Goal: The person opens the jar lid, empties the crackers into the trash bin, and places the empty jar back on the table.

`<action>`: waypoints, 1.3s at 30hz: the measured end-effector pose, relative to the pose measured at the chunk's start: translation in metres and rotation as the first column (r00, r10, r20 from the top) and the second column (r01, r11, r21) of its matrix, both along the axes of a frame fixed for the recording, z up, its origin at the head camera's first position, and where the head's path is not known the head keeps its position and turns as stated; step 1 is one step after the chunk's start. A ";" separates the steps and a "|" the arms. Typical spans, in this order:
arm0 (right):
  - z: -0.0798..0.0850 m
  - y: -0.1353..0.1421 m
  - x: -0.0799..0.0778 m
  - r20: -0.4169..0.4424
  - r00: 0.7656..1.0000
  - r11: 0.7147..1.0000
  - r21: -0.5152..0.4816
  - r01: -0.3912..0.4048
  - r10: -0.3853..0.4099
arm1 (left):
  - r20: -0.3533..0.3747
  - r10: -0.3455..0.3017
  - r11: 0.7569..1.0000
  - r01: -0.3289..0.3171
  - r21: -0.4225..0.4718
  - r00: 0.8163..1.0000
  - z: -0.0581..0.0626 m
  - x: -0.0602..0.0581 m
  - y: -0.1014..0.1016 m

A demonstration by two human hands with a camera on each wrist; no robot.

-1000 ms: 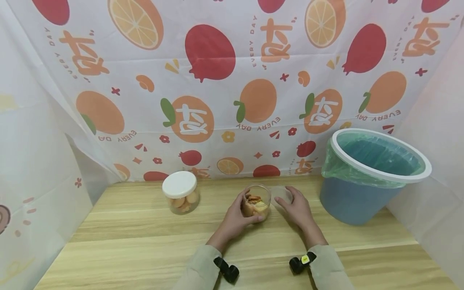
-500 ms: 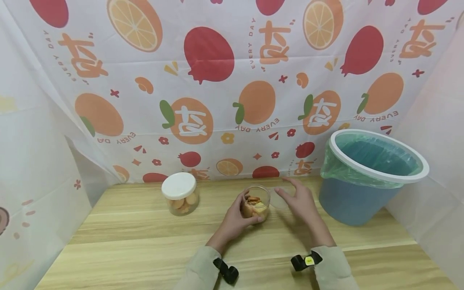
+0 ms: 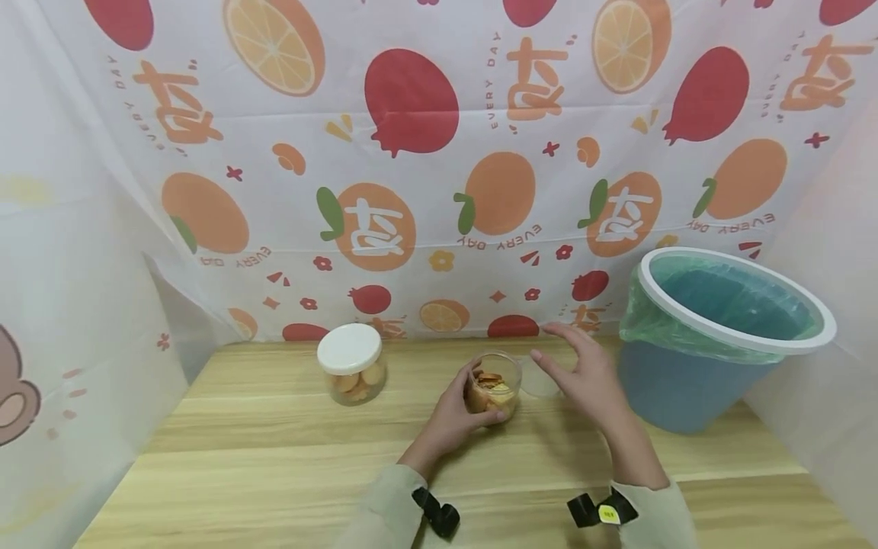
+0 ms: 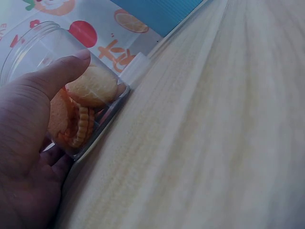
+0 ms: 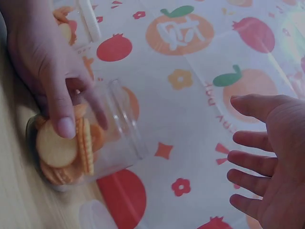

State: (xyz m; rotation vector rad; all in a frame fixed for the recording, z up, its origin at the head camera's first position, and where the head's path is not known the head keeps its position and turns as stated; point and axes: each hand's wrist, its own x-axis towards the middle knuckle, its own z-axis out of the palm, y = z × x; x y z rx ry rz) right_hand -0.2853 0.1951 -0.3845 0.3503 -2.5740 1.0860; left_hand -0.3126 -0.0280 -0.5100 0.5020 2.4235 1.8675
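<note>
Left hand (image 3: 449,419) is gripping the jar (image 3: 499,390), thumb and fingers wrapping its side; biscuits (image 4: 94,87) are sitting inside, base resting on the table (image 3: 274,450). Right hand (image 3: 588,375) is hovering empty, fingers spread. Clear disc (image 3: 539,380) is lying just right of the jar. White-lidded jar (image 3: 353,366) is standing left, bin (image 3: 675,389) right.

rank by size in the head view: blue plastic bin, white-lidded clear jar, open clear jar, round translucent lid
Blue plastic bin
White-lidded clear jar
Open clear jar, partly behind the left hand
Round translucent lid
</note>
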 end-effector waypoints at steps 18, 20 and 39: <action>0.021 0.035 0.025 -0.301 0.953 0.996 0.064 0.065 -0.043 | -0.001 -0.002 1.000 0.002 0.008 1.000 0.001 0.004 0.005; 0.023 0.038 0.028 -0.318 0.946 0.996 0.030 0.079 -0.065 | 0.000 -0.003 1.000 0.003 0.012 1.000 0.001 0.004 0.005; 0.042 0.093 0.035 -0.450 0.780 0.895 -0.312 0.319 -0.435 | -0.026 0.011 1.000 -0.011 -0.009 1.000 -0.003 0.001 0.003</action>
